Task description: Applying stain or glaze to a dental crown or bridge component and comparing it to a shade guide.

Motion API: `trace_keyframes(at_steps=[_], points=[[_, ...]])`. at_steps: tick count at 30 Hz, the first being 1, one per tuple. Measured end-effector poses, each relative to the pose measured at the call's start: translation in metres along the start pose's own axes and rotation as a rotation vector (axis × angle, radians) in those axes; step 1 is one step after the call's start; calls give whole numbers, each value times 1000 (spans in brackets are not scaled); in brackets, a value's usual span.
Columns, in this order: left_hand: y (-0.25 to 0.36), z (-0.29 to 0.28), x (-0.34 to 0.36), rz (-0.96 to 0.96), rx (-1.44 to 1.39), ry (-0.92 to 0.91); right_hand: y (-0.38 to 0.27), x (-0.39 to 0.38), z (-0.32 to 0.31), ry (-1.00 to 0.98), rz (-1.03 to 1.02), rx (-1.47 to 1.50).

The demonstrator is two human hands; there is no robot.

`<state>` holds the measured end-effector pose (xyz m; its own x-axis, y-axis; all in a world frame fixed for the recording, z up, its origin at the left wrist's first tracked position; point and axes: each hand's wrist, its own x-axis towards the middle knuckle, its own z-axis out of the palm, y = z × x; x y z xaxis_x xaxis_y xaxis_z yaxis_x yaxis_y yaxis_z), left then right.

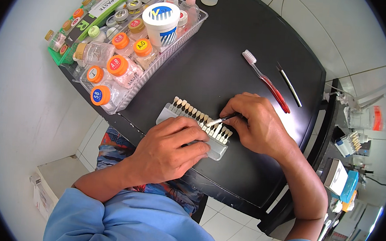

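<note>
A dental shade guide [219,150] lies slantwise on the black table in front of me. Its grey holder carries a row of tooth-coloured tabs. My left hand [173,147] rests over the holder's near side with bent fingers, gripping it and covering part of it. Just beyond the right part of the row, my right hand [254,122] pinches a slim black-and-white piece [222,119]. Its white end points left over the tabs and its other end is hidden in my fingers. Whether it is a loose shade tab or a small brush cannot be made out.
A red-handled toothbrush [268,85] and a slim silver-and-black tool [289,86] lie beyond my right hand. At the far left, a clear plastic basket [135,87] holds several orange-capped jars and a white tub [160,25]. Right of the table stands a cluttered side counter [323,147].
</note>
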<state>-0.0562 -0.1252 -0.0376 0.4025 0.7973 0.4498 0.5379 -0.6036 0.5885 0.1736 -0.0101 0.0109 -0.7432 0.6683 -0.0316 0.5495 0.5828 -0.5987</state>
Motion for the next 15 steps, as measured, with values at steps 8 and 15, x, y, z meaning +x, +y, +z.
trace_keyframes(at_steps=[8,15], points=[[-1,1,0,7,3,16,-1,-2,-14,135,85,45],[-1,2,0,11,5,14,-8,-1,-9,19,161,92]])
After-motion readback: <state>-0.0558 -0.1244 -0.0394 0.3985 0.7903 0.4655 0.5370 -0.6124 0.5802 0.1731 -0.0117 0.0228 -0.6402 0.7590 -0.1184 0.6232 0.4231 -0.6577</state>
